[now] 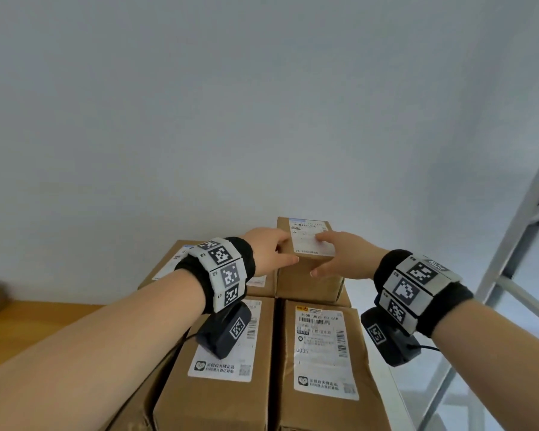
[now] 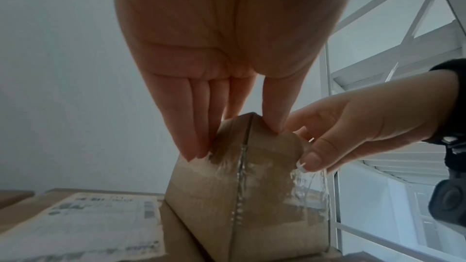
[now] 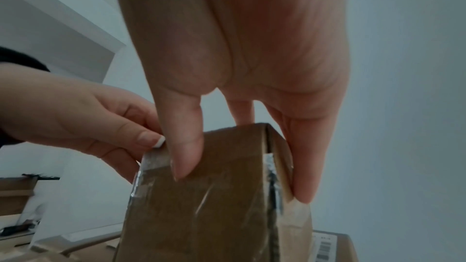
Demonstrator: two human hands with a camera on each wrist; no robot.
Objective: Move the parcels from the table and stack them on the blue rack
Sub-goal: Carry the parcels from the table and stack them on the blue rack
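Parcel (image 1: 308, 269) pinched by both hands' fingers (image 2: 274, 117) atop stacked boxes (image 1: 321, 353), its far side hidden.

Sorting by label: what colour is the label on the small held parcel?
White with dark print, on the small parcel; clearest in the head view.

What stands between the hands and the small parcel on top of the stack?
Nothing visible. The left hand and right hand already hold the small parcel at its top corners, and it sits on the larger parcels below.
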